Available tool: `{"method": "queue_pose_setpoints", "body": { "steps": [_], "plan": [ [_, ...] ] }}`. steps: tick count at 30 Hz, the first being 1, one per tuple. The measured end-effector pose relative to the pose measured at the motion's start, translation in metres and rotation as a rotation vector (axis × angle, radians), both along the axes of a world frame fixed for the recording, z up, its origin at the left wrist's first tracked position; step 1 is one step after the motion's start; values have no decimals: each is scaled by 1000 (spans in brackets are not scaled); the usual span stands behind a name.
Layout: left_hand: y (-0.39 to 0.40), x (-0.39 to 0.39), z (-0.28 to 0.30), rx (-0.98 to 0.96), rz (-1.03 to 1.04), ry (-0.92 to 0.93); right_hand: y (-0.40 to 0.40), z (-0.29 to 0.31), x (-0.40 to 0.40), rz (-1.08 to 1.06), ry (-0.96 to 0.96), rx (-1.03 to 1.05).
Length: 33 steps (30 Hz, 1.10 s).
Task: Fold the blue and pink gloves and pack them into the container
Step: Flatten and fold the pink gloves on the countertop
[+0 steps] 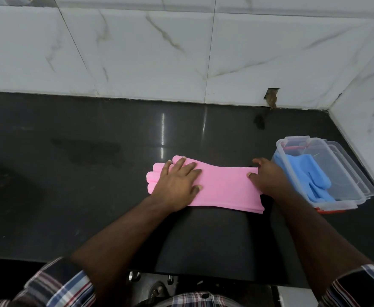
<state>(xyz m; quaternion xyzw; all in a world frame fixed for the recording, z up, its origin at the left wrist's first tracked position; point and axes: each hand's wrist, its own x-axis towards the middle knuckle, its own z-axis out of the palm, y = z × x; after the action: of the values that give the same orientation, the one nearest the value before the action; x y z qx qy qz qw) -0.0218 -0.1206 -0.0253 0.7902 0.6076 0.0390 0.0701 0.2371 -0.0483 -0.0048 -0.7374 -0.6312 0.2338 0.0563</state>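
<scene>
Checked shirt sleeves (55, 284) sit nearest us, with both forearms reaching out over the dark counter (71, 196). Just beyond them lie the pink gloves (223, 187), stretched flat across the counter with the fingers pointing to our left and the cuffs to our right; the layered edges at the cuff suggest we have the pair stacked one on the other. Our left hand (177, 185) lies flat on the palm end with its fingers spread and straight, pressing down, we judge, to pin the stack so it cannot slide on the glossy stone. Our right hand (268, 178) is at the far corner of the cuff end, fingers curled over the edge with the thumb on top, pinching it; that looks like the hold we would take to lift the cuffs and bring them over toward the fingers for the fold. So the hands are apart, one at each end of the gloves.

Further right, just beside our right hand, stands the clear plastic container (359, 196), open, with what seems to be its lid tucked beneath it. The blue gloves (310, 173) are already inside, lying along its left wall. It is kept close, we think, so the folded pink pair has only a short trip. Behind everything, white marbled wall tiles (159, 52) meet the counter, with a chipped hole (271, 97) low in one tile.
</scene>
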Motion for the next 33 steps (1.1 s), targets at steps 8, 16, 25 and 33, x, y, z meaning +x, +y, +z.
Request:
{"method": "queue_pose_setpoints", "body": {
  "steps": [8,16,25,33],
  "plan": [
    [17,12,-11,-143,3,141,-2,2,8,-190,349,45],
    [15,11,-16,-110,4,155,-40,5,15,-188,308,-64],
    [21,69,-10,-96,-3,65,-53,5,11,-183,412,3],
    [16,78,-30,-59,47,44,-58,4,16,-248,532,-31]
  ]
}}
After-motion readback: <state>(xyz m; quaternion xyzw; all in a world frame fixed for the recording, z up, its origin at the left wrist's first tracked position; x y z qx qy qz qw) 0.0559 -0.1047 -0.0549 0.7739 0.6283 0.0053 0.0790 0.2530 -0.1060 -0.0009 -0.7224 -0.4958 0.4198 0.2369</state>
